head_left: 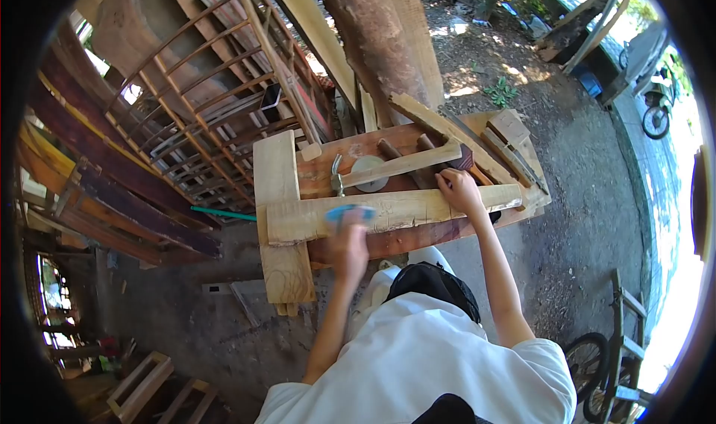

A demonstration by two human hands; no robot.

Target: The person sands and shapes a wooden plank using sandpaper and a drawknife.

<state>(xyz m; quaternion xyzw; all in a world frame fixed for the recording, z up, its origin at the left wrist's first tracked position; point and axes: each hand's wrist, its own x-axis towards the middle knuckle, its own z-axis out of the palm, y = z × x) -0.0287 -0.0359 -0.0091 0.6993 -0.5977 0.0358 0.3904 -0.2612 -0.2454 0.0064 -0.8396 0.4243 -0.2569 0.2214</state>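
A long pale board (403, 208) with a cracked, rough edge lies across the wooden workbench (321, 172). On the board's left part, my left hand (349, 254) is wrapped round a blue object (350, 214), both smeared by motion. Near the board's right part, my right hand (457, 189) rests on its far edge with the fingers bent; whether they grip it is hard to tell. Behind the board are a metal fitting with a curved tube (336, 178), a round grey disc (367, 172) and a narrow wooden strip (403, 164).
More wood pieces (511, 159) lie at the bench's right end. A crosswise board (276, 167) is at its left end. A barred wooden frame (201, 88) and planks lean at the left. A large trunk slab (380, 36) stands behind. A wheel (587, 360) is at the lower right.
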